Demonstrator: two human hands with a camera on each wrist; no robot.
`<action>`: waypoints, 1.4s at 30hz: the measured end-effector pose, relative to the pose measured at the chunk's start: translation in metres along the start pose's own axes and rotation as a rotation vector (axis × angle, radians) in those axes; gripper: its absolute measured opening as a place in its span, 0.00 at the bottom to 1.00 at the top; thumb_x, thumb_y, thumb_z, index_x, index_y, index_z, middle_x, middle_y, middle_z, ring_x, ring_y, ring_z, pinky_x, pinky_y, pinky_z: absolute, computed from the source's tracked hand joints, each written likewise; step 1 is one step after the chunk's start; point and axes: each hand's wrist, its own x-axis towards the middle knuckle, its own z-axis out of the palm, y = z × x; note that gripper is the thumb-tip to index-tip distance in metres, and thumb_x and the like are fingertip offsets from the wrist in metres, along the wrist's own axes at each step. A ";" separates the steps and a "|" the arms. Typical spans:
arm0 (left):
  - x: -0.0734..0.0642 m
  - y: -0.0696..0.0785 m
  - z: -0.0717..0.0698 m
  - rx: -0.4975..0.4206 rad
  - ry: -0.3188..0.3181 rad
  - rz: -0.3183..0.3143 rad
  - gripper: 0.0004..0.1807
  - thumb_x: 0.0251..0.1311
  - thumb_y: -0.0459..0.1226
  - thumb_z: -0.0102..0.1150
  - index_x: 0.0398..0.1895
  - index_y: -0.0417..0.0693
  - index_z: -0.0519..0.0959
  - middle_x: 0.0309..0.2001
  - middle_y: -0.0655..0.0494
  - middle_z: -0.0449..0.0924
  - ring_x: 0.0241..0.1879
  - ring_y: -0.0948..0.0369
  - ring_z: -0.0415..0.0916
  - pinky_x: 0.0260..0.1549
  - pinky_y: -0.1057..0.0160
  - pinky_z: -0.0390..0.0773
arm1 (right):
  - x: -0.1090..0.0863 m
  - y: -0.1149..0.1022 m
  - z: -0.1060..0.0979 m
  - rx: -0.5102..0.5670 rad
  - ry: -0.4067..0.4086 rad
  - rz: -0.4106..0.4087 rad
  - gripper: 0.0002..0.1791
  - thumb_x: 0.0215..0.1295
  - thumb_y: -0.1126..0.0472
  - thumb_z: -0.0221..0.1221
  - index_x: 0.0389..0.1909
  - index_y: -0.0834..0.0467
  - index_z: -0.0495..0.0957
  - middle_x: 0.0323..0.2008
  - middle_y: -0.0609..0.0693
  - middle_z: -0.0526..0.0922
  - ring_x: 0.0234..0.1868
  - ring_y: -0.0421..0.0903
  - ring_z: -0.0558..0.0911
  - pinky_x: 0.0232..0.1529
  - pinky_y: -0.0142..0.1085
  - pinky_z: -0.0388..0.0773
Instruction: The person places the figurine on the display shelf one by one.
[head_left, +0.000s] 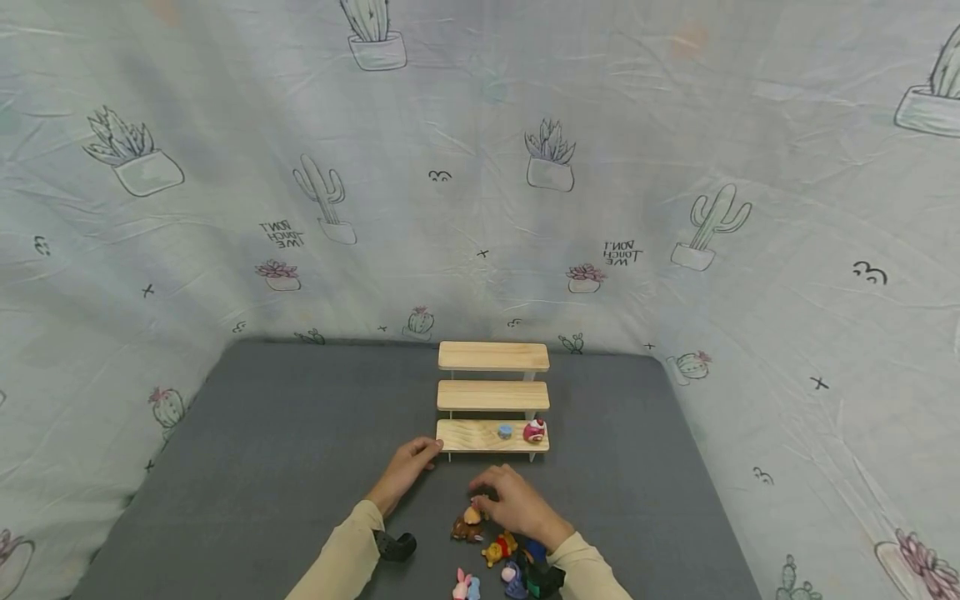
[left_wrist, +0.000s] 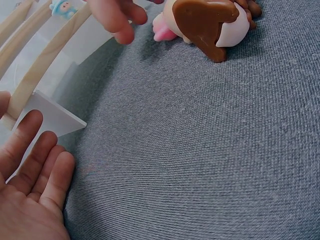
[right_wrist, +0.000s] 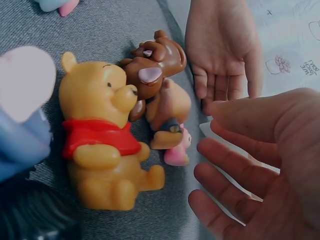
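My left hand [head_left: 406, 472] is at the left end of the lowest plank of a three-step wooden display stand [head_left: 480, 446]. Its thumb meets the plank's end, the other fingers extended in the left wrist view. Over the figurines hovers my right hand [right_wrist: 250, 165], fingers loosely bent and apart, holding nothing. Nearest its fingertips are a small pink figurine [right_wrist: 177, 150], a peach figurine [right_wrist: 172, 106] and a brown figurine [right_wrist: 160, 57], lying close together. A yellow bear figurine [right_wrist: 102, 135] in a red shirt lies beside them.
On the lowest plank stand a light-blue figurine [head_left: 505, 432] and a red-and-white figurine [head_left: 534, 431]. Nearer the body lie a blue-purple donkey figurine [head_left: 513, 579] and a pink long-eared figurine [head_left: 461, 584]. A patterned cloth [head_left: 480, 208] hangs behind the grey table [head_left: 315, 433].
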 end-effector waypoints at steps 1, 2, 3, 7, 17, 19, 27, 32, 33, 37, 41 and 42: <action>0.000 0.000 0.000 0.002 0.000 0.000 0.25 0.68 0.58 0.57 0.47 0.46 0.83 0.52 0.52 0.81 0.47 0.60 0.78 0.47 0.59 0.78 | 0.000 0.000 0.000 0.003 -0.003 0.003 0.11 0.71 0.54 0.63 0.50 0.52 0.85 0.49 0.44 0.85 0.49 0.42 0.78 0.49 0.39 0.80; 0.000 0.000 0.000 0.005 -0.001 0.001 0.26 0.68 0.59 0.57 0.47 0.46 0.83 0.52 0.52 0.81 0.47 0.60 0.78 0.47 0.59 0.78 | 0.000 0.001 0.001 0.005 -0.007 0.008 0.11 0.71 0.54 0.63 0.50 0.52 0.85 0.48 0.44 0.84 0.49 0.41 0.78 0.49 0.39 0.80; 0.000 -0.001 0.000 0.005 -0.002 0.001 0.26 0.69 0.59 0.57 0.47 0.46 0.83 0.52 0.52 0.81 0.47 0.60 0.78 0.48 0.59 0.78 | 0.000 0.001 0.001 0.005 -0.010 0.010 0.11 0.71 0.54 0.63 0.50 0.52 0.85 0.48 0.44 0.84 0.49 0.41 0.78 0.49 0.38 0.79; 0.001 0.000 0.000 0.003 -0.003 -0.001 0.25 0.69 0.58 0.57 0.47 0.46 0.83 0.52 0.52 0.81 0.47 0.61 0.78 0.47 0.60 0.78 | 0.000 0.002 0.003 0.001 -0.018 0.003 0.11 0.71 0.55 0.62 0.50 0.52 0.85 0.48 0.44 0.85 0.49 0.41 0.79 0.48 0.38 0.80; 0.001 0.002 -0.001 -0.001 -0.009 -0.002 0.26 0.69 0.58 0.56 0.47 0.45 0.82 0.53 0.51 0.80 0.47 0.60 0.77 0.47 0.60 0.77 | 0.001 0.003 0.006 -0.030 -0.021 0.013 0.10 0.71 0.58 0.62 0.49 0.53 0.85 0.47 0.44 0.86 0.49 0.41 0.80 0.50 0.38 0.80; 0.001 0.001 -0.001 0.004 -0.013 0.004 0.26 0.69 0.58 0.56 0.47 0.45 0.82 0.53 0.51 0.80 0.47 0.60 0.78 0.48 0.59 0.77 | 0.001 0.003 0.007 -0.035 -0.023 0.019 0.10 0.71 0.58 0.61 0.49 0.53 0.85 0.47 0.44 0.86 0.49 0.41 0.80 0.50 0.38 0.80; 0.002 0.000 -0.002 0.002 -0.007 0.003 0.25 0.69 0.59 0.57 0.46 0.46 0.83 0.53 0.52 0.81 0.47 0.60 0.78 0.48 0.59 0.77 | 0.002 0.005 0.009 -0.029 -0.021 0.029 0.09 0.70 0.61 0.62 0.48 0.53 0.85 0.42 0.43 0.84 0.41 0.36 0.78 0.42 0.34 0.79; 0.002 -0.001 -0.001 0.000 -0.006 0.010 0.25 0.69 0.58 0.57 0.46 0.46 0.83 0.52 0.52 0.81 0.46 0.60 0.78 0.48 0.59 0.77 | 0.002 0.005 0.009 -0.003 -0.025 0.030 0.09 0.70 0.62 0.62 0.48 0.54 0.85 0.39 0.42 0.82 0.37 0.33 0.76 0.39 0.31 0.77; 0.002 -0.001 -0.001 -0.003 -0.005 0.006 0.24 0.68 0.58 0.57 0.46 0.47 0.83 0.52 0.52 0.81 0.46 0.60 0.78 0.48 0.59 0.77 | 0.001 0.005 0.009 0.001 -0.026 0.030 0.09 0.70 0.62 0.62 0.48 0.54 0.85 0.39 0.42 0.82 0.37 0.32 0.76 0.39 0.31 0.77; 0.002 -0.002 0.000 0.001 -0.006 0.013 0.25 0.69 0.58 0.57 0.46 0.45 0.83 0.52 0.52 0.81 0.46 0.61 0.78 0.48 0.59 0.77 | 0.001 0.004 0.009 0.023 -0.028 0.018 0.09 0.70 0.62 0.62 0.49 0.56 0.84 0.38 0.44 0.81 0.36 0.32 0.76 0.37 0.30 0.77; 0.002 -0.003 0.000 -0.008 -0.006 0.013 0.25 0.68 0.58 0.58 0.47 0.45 0.83 0.52 0.52 0.81 0.46 0.61 0.78 0.47 0.60 0.77 | 0.000 0.004 0.009 0.051 -0.028 0.006 0.09 0.70 0.63 0.62 0.48 0.56 0.84 0.38 0.44 0.81 0.35 0.32 0.76 0.36 0.29 0.77; 0.002 -0.003 0.000 -0.009 -0.006 0.014 0.25 0.68 0.58 0.58 0.47 0.45 0.83 0.52 0.52 0.81 0.46 0.61 0.78 0.47 0.61 0.77 | 0.000 0.004 0.009 0.060 -0.028 0.004 0.09 0.70 0.63 0.62 0.48 0.57 0.84 0.38 0.45 0.81 0.35 0.32 0.76 0.36 0.29 0.77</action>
